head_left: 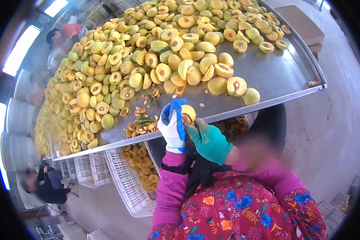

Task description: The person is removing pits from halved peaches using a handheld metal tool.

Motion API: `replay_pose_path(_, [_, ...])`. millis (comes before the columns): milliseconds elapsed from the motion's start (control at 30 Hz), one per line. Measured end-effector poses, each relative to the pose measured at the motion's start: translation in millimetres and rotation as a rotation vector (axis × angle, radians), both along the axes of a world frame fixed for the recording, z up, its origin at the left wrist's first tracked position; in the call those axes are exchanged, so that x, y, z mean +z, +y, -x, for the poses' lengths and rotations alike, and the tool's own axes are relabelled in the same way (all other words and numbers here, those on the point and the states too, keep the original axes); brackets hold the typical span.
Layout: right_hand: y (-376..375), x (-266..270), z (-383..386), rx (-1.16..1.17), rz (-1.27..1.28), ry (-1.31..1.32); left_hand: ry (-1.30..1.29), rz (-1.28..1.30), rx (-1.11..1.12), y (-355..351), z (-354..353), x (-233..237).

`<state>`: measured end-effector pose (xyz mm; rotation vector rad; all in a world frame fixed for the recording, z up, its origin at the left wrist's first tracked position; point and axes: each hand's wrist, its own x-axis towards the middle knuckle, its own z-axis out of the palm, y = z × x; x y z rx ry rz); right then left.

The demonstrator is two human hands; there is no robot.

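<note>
My left hand (pixel 173 126), in a white and blue glove, is closed around a yellow peach half (pixel 189 113) above the table's front edge. The cut face with its brownish centre is turned toward my right hand (pixel 209 141), which wears a green glove. My right hand's fingers are curled closed right beside the fruit; what they grip is hidden. A heap of halved yellow-green peaches (pixel 148 52) covers much of the metal table (pixel 276 76), many showing their pits. Loose pits and scraps (pixel 142 124) lie by my left hand with a green leaf.
Below the table edge stands a white plastic crate (pixel 126 180) of pitted peach halves (pixel 142 164), with more white crates (pixel 86 170) to its left. A raised metal rim (pixel 268 103) borders the table. Other people sit and work at the left; a cardboard box (pixel 300 24) stands beyond the right side.
</note>
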<state>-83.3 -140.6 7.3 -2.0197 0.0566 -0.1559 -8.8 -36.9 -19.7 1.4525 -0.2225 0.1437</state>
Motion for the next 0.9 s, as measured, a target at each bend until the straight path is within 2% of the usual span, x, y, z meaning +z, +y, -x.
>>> replay_pose_path(33, [0.5,2.0,0.6,-0.01,-0.08,0.006,0.079,0.122,0.005,-3.2,0.3,-2.2])
replay_pose_path(167, [8.6,-11.8,2.1,-0.013,-0.185,-0.056,0.187,0.097,-0.026,-1.5,2.1,12.5])
replay_pose_path(233, [6.4,1.6,7.9,0.127,-0.806,0.406,0.092,0.008,-0.084,2.9,2.9,2.4])
replay_pose_path(267, [1.5,1.6,8.1,0.132,-0.806,0.414,0.097,0.007,-0.077,3.8,6.3,6.3])
replay_pose_path(333, [-10.8,0.9,2.8,0.553,-1.565,0.84,0.297,0.08,-0.04,6.8,12.3,18.5])
replay_pose_path(367, [-4.2,4.7,1.9,0.63,-1.747,1.013,0.29,0.128,-0.115,18.6,18.9,27.4])
replay_pose_path(400, [-4.3,6.9,3.7,0.631,-1.747,1.013,0.337,0.219,-0.068,23.2,14.5,13.2])
replay_pose_path(433, [-2.8,7.9,5.9,0.767,-1.798,0.952,0.316,0.135,0.085,46.9,18.0,8.3])
replay_pose_path(467, [-3.4,7.4,7.0,0.902,-1.844,0.888,0.159,0.043,0.199,55.6,28.7,29.5])
replay_pose_path(500, [-12.4,4.0,6.8,0.855,-1.883,0.887,-0.067,-0.393,0.189,83.7,40.1,44.5])
replay_pose_path(533, [-24.9,-9.2,5.2,0.877,-1.877,0.874,0.117,-0.205,0.318,111.0,36.8,41.8])
replay_pose_path(567, [-34.2,-29.4,5.6,0.675,-1.857,1.012,0.299,-0.63,0.382,156.3,20.0,31.2])
replay_pose_path(600, [-35.8,-38.2,8.0,0.458,-1.822,1.159,0.088,-1.429,0.386,158.2,14.9,48.5])
replay_pose_path(633, [-33.3,-44.6,10.3,0.356,-1.758,1.244,0.039,-1.318,0.271,138.3,-13.1,47.0])
replay_pose_path(667, [-26.7,-47.8,16.0,0.535,-1.664,1.179,-0.009,-1.205,0.159,109.8,-47.4,45.2])
replay_pose_path(733, [-28.6,-32.2,14.0,0.489,-1.633,1.148,0.148,-1.148,-0.016,62.0,-66.6,60.7])
replay_pose_path(800, [-34.4,-21.2,8.8,0.412,-1.616,1.061,-0.217,-1.45,0.007,25.3,-118.1,10.8])
replay_pose_path(833, [-38.7,-15.9,6.5,0.338,-1.599,0.99,-0.228,-1.512,-0.03,13.2,-133.2,0.1])
replay_pose_path(900, [-50.8,-3.0,4.5,0.246,-1.568,0.932,-0.193,-1.564,-0.105,-2.9,-142.8,7.5])
